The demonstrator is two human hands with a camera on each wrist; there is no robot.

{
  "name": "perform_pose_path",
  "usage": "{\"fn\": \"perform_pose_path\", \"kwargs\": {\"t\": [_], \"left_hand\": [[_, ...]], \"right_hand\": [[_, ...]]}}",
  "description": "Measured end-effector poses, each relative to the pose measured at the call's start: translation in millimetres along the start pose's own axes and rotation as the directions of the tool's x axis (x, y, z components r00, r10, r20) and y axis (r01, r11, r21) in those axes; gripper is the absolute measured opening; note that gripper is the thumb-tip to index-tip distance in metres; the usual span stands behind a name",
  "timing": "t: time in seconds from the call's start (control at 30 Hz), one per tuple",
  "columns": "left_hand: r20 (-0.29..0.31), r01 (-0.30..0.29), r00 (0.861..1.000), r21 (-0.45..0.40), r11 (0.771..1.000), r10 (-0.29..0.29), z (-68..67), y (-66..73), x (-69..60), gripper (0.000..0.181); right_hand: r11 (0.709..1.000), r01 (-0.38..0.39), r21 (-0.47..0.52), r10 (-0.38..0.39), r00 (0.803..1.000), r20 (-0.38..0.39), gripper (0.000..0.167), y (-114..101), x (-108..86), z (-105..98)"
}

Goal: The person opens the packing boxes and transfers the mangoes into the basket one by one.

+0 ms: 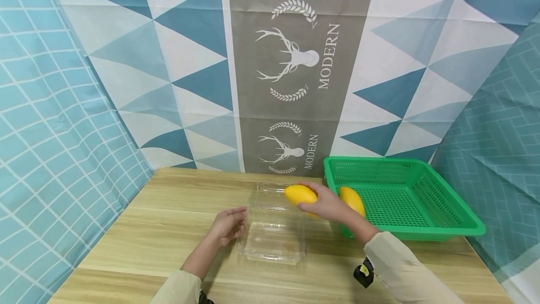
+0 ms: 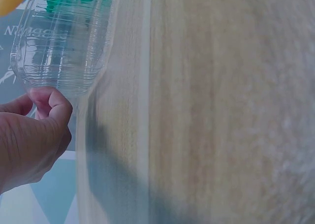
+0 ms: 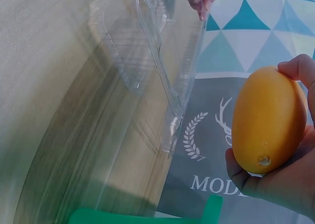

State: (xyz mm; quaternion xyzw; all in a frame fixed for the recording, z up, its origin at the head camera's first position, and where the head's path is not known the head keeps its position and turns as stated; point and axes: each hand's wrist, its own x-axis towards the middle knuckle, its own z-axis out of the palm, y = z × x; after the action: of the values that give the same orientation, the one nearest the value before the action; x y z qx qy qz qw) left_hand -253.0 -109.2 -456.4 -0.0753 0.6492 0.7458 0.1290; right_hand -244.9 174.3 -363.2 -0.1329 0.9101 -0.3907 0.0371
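Note:
A yellow mango (image 1: 299, 194) is gripped in my right hand (image 1: 330, 204), held above the far right part of a clear plastic clamshell box (image 1: 272, 243). The right wrist view shows the mango (image 3: 268, 120) between thumb and fingers. The box lies unfolded on the table, its hinged halves one behind the other. My left hand (image 1: 229, 225) is at the box's left side; in the left wrist view the left hand (image 2: 37, 138) pinches its rim with curled thumb and forefinger. A second mango (image 1: 352, 201) lies at the left side of a green basket (image 1: 461, 201).
The green basket stands at the table's back right, its left wall close to my right forearm. A patterned cloth (image 1: 190, 83) hangs behind the wooden table (image 1: 168, 229). Blue sheets (image 1: 50, 107) hang at both sides.

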Motion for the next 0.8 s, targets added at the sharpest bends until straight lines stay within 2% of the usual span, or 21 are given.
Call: {"fn": "perform_pose_path", "kwargs": {"t": [0.17, 0.3, 0.8], "left_hand": [[0.003, 0.000, 1.000, -0.005, 1.000, 0.000, 0.3, 0.7, -0.6, 0.041], [0.005, -0.001, 1.000, -0.001, 1.000, 0.001, 0.3, 0.2, -1.5, 0.043], [-0.007, -0.009, 1.000, 0.012, 1.000, 0.009, 0.9, -0.4, 0.1, 0.037]], "right_hand": [[1.000, 0.012, 0.009, -0.012, 1.000, 0.003, 0.064, 1, -0.5, -6], [1.000, -0.006, 0.016, 0.006, 1.000, -0.002, 0.065, 2, 0.2, -10], [0.999, -0.032, -0.023, 0.031, 0.999, -0.033, 0.065, 10, -0.5, -22]]}}
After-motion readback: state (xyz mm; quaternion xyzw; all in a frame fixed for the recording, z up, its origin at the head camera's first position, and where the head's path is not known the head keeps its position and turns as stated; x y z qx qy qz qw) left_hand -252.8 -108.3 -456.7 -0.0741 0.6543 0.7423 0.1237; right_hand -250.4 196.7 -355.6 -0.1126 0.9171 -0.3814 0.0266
